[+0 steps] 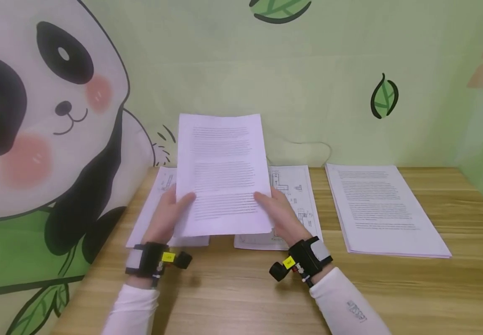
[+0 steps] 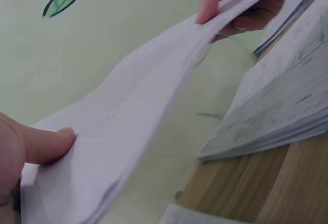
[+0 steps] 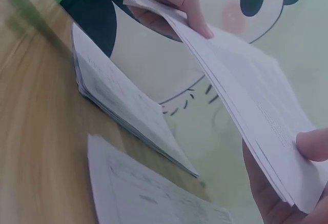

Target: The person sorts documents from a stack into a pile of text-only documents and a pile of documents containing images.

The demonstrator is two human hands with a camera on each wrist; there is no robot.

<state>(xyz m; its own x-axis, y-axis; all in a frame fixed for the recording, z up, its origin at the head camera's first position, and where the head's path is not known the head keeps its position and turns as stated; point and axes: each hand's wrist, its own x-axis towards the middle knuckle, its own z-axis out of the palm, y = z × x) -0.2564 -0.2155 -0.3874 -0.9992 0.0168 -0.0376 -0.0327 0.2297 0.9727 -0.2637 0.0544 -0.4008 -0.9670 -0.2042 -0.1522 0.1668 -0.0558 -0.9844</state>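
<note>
A stack of printed paper sheets (image 1: 223, 172) is held up off the table between both hands, tilted so its text faces me. My left hand (image 1: 167, 211) grips the left edge, thumb on top and fingers behind. The right hand (image 1: 282, 214) grips the opposite edge the same way. Both wrist views show several sheets layered in the stack, with the left thumb (image 2: 48, 144) and the right thumb (image 3: 313, 144) pressed on the top page. The fingers under the paper are partly hidden.
Behind the held sheets lie a left pile of drawings (image 1: 149, 218) and a middle pile of drawings (image 1: 308, 204), both partly covered. A text-page pile (image 1: 375, 204) rests at the right on the wooden table (image 1: 241, 293). A panda-printed backdrop (image 1: 224, 70) stands behind.
</note>
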